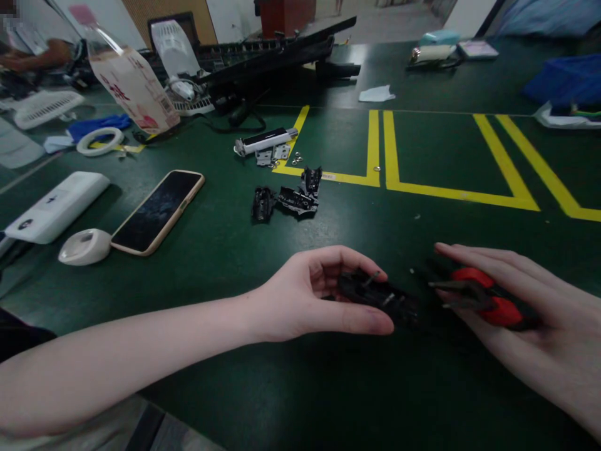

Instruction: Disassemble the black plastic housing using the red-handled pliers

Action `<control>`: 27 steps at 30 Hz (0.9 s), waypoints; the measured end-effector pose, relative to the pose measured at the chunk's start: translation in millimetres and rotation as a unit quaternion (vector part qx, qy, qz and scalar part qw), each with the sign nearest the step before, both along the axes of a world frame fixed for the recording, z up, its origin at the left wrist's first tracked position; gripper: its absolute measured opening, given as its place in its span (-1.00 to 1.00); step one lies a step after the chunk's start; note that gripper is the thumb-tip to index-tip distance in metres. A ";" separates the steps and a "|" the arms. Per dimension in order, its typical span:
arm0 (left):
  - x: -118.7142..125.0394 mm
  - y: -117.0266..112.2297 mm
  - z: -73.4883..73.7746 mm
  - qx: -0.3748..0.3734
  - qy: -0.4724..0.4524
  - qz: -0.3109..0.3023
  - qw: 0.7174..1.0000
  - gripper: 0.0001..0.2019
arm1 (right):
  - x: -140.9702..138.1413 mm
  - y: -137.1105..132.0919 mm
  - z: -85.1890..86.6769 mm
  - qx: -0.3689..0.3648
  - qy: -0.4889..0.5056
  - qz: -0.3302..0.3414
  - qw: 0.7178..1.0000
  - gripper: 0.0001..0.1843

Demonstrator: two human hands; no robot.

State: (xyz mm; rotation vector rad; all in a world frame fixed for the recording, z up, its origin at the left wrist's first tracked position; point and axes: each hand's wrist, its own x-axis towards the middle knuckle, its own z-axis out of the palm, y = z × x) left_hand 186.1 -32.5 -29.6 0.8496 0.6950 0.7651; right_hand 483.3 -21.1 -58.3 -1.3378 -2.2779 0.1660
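Observation:
My left hand (334, 293) grips a black plastic part (382, 295) with short metal pins sticking out of it, thumb on the near side and fingers on the far side. To its right, a pair of pliers (491, 297) with red and black handles rests in my right hand (539, 319), between thumb and fingers. The jaws of the pliers point left towards the part and stand apart from it; motion blurs them somewhat. Further away on the green table lie several broken black plastic pieces (295, 200).
A white device (267, 141) with metal plates and small rings lies beyond the pieces. On the left are a phone (159, 212), a white power bank (59, 207), a white ring-shaped piece (85, 246), a roll of tape (99, 142) and a bottle (129, 78). Yellow tape (462, 195) marks the table (225, 388).

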 end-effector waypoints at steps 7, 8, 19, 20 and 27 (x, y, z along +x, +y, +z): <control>13.7 -24.2 1.0 -0.069 -0.067 0.063 0.993 -0.65 | -1.4 0.3 7.3 0.037 0.026 0.020 0.999 -0.64; 14.5 -26.2 0.1 -0.055 -0.070 0.064 0.994 -0.65 | -1.6 -0.2 8.3 0.035 0.019 0.033 0.999 -0.66; 7.4 -31.9 -6.9 0.247 0.049 0.068 0.965 -0.58 | 4.3 0.5 8.5 0.062 -0.047 0.087 0.993 -0.81; 7.1 -31.4 -7.6 0.263 0.060 0.065 0.961 -0.58 | 3.9 0.3 8.6 0.063 -0.051 0.089 0.993 -0.81; 4.0 -22.8 -7.9 0.312 0.140 0.047 0.938 -0.62 | 7.9 3.8 12.3 0.115 -0.075 0.069 0.988 -0.82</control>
